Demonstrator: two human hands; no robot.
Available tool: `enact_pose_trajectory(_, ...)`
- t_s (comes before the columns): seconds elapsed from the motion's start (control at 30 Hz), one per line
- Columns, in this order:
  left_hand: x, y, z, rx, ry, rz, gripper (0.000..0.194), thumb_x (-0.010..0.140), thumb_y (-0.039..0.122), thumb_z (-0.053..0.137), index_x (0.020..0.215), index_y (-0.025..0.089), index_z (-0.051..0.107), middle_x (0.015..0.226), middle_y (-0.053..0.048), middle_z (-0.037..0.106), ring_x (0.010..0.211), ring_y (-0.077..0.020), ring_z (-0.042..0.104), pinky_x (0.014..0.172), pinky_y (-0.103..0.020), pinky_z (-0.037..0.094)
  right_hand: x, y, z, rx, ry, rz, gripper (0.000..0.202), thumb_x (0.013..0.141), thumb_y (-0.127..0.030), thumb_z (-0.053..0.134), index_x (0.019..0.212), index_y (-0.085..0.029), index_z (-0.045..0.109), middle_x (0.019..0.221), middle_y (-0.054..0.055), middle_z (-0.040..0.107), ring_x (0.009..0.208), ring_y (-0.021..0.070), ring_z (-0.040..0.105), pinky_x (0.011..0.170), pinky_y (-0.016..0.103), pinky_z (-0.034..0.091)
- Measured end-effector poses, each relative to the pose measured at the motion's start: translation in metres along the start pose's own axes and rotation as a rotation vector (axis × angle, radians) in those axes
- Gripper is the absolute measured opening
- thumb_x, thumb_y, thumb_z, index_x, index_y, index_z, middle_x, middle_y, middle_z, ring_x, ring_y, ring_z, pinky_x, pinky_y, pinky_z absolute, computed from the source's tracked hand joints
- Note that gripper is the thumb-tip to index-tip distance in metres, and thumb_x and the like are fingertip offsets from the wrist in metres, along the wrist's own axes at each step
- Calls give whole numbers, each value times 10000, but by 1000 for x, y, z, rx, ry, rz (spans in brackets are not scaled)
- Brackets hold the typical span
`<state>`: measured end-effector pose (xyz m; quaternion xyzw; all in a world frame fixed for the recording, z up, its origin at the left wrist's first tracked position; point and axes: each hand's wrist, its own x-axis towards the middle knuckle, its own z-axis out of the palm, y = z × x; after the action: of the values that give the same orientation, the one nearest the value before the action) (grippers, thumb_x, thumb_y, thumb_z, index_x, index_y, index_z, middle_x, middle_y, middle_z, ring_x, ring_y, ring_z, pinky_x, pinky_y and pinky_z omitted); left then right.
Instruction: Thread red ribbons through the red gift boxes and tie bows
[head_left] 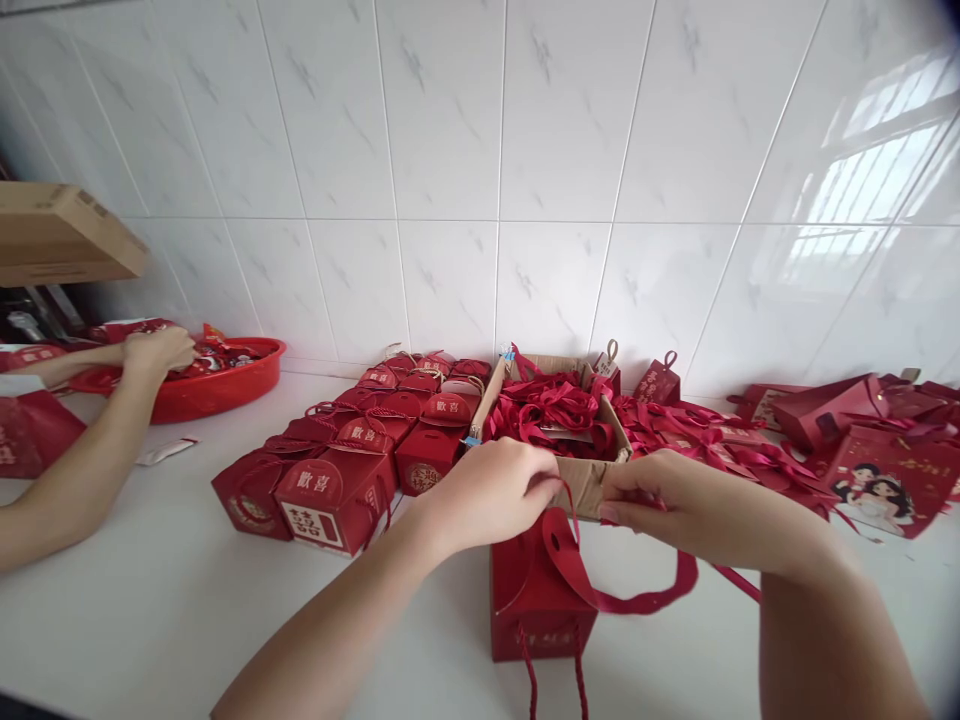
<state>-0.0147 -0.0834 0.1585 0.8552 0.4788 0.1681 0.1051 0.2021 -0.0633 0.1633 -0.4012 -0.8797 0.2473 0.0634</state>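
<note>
A small red box (540, 600) with twisted cord handles stands on the white table below my hands. My left hand (502, 490) is closed over the top of the box, its fingers pinching a thin red strand. To the right, my right hand (652, 500) is closed on a red ribbon. A length of that red ribbon (649, 600) loops down beside the box and trails off to the right. Behind both hands sits an open cardboard box (585, 475) filled with tangled red ribbons (551, 405).
Rows of closed red boxes (330, 490) stand left of centre. Flat red packaging and bags (885, 480) lie at the right. At the far left, another person's hands (157, 350) are over a red basin (217, 390). A tiled wall (450, 130) closes the back.
</note>
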Motion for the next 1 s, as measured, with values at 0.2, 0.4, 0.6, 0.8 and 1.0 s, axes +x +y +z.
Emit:
enact_pose_trajectory(0.2,0,6,2,-188,37,-162,403,945,495,319,923,218,610,645,15,583,542,-145,500,490,-262,314,1,-5,1,15,-59,-24,274,920,-329,415,689,-181,431,632,-30,388,544,91,299,470,231,246)
enact_pose_trajectory(0.4,-6,2,-2,25,-85,-54,89,805,219,491,732,207,540,786,0,646,686,-160,568,556,-257,364,5,-6,6,29,-87,10,243,893,-282,440,676,-172,448,662,-10,438,560,92,351,482,223,272)
enact_pose_trajectory(0.6,-8,2,1,87,-337,-44,167,719,369,655,741,216,592,834,5,628,701,-165,573,553,-259,369,15,-11,10,-55,-81,26,275,908,-296,420,663,-170,414,657,-14,449,553,90,355,494,228,281)
enact_pose_trajectory(0.8,-3,0,5,146,-412,-94,328,660,501,718,769,210,612,823,-10,612,689,-187,560,506,-267,342,22,-12,14,-100,-83,55,297,919,-303,408,653,-171,417,654,-14,467,532,88,346,476,227,261)
enact_pose_trajectory(1.0,-6,-5,-1,138,-374,-125,355,669,522,697,821,217,599,858,-13,610,742,-203,569,547,-268,353,32,-8,20,-144,-89,49,284,914,-274,393,667,-170,486,687,13,544,558,99,418,479,236,269)
